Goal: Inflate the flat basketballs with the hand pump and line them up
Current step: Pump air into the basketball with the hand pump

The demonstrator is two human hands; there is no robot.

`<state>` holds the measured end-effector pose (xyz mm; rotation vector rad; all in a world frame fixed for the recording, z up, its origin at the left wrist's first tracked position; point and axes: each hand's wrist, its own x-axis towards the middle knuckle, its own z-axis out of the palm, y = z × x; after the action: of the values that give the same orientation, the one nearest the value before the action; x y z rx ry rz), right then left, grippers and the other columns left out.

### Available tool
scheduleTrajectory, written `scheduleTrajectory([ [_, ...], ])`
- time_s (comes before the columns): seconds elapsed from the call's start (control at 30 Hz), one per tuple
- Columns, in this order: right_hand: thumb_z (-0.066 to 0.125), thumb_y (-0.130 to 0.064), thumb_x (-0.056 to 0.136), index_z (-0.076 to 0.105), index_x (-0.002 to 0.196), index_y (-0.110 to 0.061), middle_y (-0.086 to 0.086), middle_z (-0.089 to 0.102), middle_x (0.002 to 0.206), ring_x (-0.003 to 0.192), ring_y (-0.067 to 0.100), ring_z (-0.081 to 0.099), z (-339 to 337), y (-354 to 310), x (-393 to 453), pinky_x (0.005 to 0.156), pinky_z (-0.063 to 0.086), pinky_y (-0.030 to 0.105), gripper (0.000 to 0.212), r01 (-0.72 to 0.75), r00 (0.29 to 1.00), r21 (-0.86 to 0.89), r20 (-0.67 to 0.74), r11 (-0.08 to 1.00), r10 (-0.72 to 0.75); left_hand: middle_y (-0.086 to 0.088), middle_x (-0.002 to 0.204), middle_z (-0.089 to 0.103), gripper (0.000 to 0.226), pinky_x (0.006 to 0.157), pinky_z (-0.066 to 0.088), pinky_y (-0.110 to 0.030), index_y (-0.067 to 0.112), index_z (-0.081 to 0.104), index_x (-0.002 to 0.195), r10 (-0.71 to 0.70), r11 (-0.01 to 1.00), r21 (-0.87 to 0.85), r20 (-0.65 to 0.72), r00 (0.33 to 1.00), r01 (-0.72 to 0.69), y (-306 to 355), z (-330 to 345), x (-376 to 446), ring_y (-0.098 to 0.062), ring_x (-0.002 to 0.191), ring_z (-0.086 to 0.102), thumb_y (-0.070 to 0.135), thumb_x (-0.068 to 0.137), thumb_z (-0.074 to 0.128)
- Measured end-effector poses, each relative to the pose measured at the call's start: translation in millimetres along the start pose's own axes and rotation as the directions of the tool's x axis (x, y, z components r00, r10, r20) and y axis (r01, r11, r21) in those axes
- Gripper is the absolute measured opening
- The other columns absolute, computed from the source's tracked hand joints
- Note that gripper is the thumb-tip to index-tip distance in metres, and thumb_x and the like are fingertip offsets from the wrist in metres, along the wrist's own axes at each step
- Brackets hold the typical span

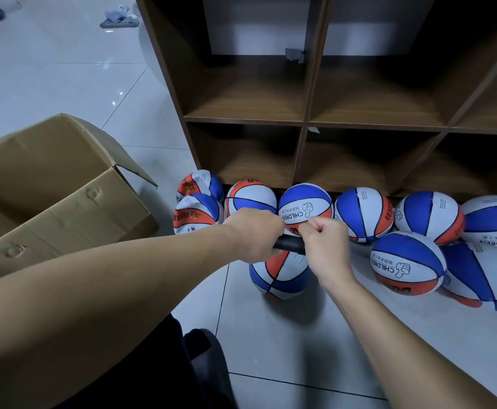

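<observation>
Both hands: my left hand (254, 234) and right hand (325, 246) sit side by side on the black pump handle (290, 246), which I judge to be the top of the hand pump; only a short stretch of it shows between them.
Fingers: left fingers (271, 224) are curled round the handle's left end; right fingers (318, 227) are curled in a fist over its right end, gripping it as far as I can tell.
Handle axis: it runs left to right across my view, level with both fists.
Ball being pumped: the basketball (279, 276) lies straight below my fingers on the floor (271, 335), still soft and dented by its look. The pump barrel and needle are hidden under my hands.
Key relation: the stroke I judge comes next is straight down toward that ball; both hands are equally near.
Beyond the fingers: a row of basketballs (305, 206) lined against the shelf unit (306, 119).
Right of the fingers: two more balls, one marked CHILDREN (406, 262), close by but apart from the pumped ball.
Left of the fingers: two crumpled flat balls (197, 212), then the open cardboard box (49, 187).
In the way: nothing between my fists and the ball that I can see.
</observation>
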<state>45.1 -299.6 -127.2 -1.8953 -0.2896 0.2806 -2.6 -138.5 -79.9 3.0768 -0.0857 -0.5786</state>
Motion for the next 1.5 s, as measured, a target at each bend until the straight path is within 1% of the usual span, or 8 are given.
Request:
scheduleTrajectory([
  [0.23, 0.059, 0.007, 0.086, 0.026, 0.057, -0.016, 0.002, 0.018, 0.059, 0.057, 0.013, 0.019, -14, 4, 4, 0.048, 0.018, 0.024, 0.049, 0.017, 1.0, -0.01, 0.017, 1.0, -0.017, 0.003, 0.076, 0.06, 0.02, 0.065, 0.057, -0.038, 0.029, 0.054, 0.083, 0.011, 0.998, -0.055, 0.045, 0.999, -0.008, -5, 1, 6, -0.018, 0.068, 0.06, 0.037, 0.1, 0.061],
  [0.43, 0.063, -0.007, 0.081, 0.025, 0.061, -0.007, 0.008, 0.019, 0.064, 0.065, 0.024, 0.019, -51, 25, 16, 0.059, 0.02, 0.043, 0.043, -0.133, 0.99, 0.068, -0.039, 0.989, 0.136, 0.003, 0.075, 0.064, 0.022, 0.062, 0.051, -0.035, 0.028, 0.058, 0.079, -0.09, 0.996, -0.005, 0.11, 0.99, 0.091, -50, 1, 8, -0.018, 0.067, 0.059, 0.036, 0.098, 0.063],
  [0.53, 0.061, -0.01, 0.076, 0.026, 0.063, -0.003, 0.01, 0.02, 0.065, 0.067, 0.027, 0.02, -54, 27, 19, 0.06, 0.024, 0.045, 0.038, -0.149, 0.988, 0.078, -0.027, 0.986, 0.151, 0.002, 0.078, 0.065, 0.019, 0.062, 0.051, -0.034, 0.028, 0.06, 0.082, -0.095, 0.995, -0.018, 0.125, 0.988, 0.098, -53, 3, 7, -0.019, 0.069, 0.06, 0.038, 0.097, 0.065],
  [0.7, 0.06, -0.007, 0.08, 0.026, 0.06, -0.014, 0.007, 0.019, 0.065, 0.068, 0.027, 0.018, -42, 18, 18, 0.063, 0.018, 0.048, 0.039, -0.153, 0.988, 0.076, 0.006, 0.985, 0.153, 0.003, 0.077, 0.064, 0.024, 0.058, 0.046, -0.032, 0.029, 0.061, 0.085, -0.055, 0.998, 0.033, 0.074, 0.996, 0.052, -41, 7, 8, -0.018, 0.067, 0.06, 0.046, 0.102, 0.062],
  [0.87, 0.07, -0.016, 0.095, 0.028, 0.059, -0.018, 0.007, 0.02, 0.065, 0.064, 0.021, 0.022, -22, 11, 7, 0.058, 0.018, 0.035, 0.055, -0.125, 0.992, 0.097, 0.021, 0.987, 0.123, 0.005, 0.076, 0.061, 0.026, 0.064, 0.053, -0.037, 0.03, 0.052, 0.083, -0.029, 0.999, 0.043, 0.059, 0.998, 0.026, -29, 12, 5, -0.018, 0.068, 0.059, 0.046, 0.102, 0.061],
  [1.1, 0.069, -0.027, 0.101, 0.026, 0.06, -0.016, 0.002, 0.021, 0.06, 0.06, 0.017, 0.02, -6, 1, 3, 0.05, 0.015, 0.03, 0.06, -0.112, 0.993, 0.103, -0.037, 0.988, 0.116, 0.005, 0.075, 0.058, 0.032, 0.063, 0.054, -0.037, 0.03, 0.044, 0.077, -0.018, 0.999, 0.028, 0.004, 1.0, 0.018, -14, 10, 3, -0.018, 0.067, 0.058, 0.041, 0.102, 0.06],
  [1.23, 0.069, -0.022, 0.1, 0.028, 0.057, -0.019, 0.0, 0.022, 0.057, 0.058, 0.017, 0.022, -1, -5, 0, 0.051, 0.02, 0.031, 0.059, -0.115, 0.992, 0.1, -0.033, 0.988, 0.119, 0.005, 0.074, 0.055, 0.035, 0.066, 0.056, -0.039, 0.029, 0.039, 0.075, -0.016, 1.0, 0.015, -0.029, 0.999, 0.016, -3, 9, 2, -0.018, 0.065, 0.056, 0.038, 0.102, 0.059],
  [1.5, 0.068, -0.025, 0.101, 0.03, 0.054, -0.018, -0.004, 0.025, 0.054, 0.055, 0.015, 0.025, 0, -4, 0, 0.054, 0.023, 0.032, 0.061, -0.092, 0.996, 0.022, 0.003, 0.996, 0.092, 0.006, 0.075, 0.055, 0.023, 0.066, 0.054, -0.038, 0.026, 0.054, 0.09, 0.025, 1.0, -0.004, 0.018, 1.0, -0.025, -6, 10, 8, -0.014, 0.066, 0.055, 0.044, 0.102, 0.062],
])
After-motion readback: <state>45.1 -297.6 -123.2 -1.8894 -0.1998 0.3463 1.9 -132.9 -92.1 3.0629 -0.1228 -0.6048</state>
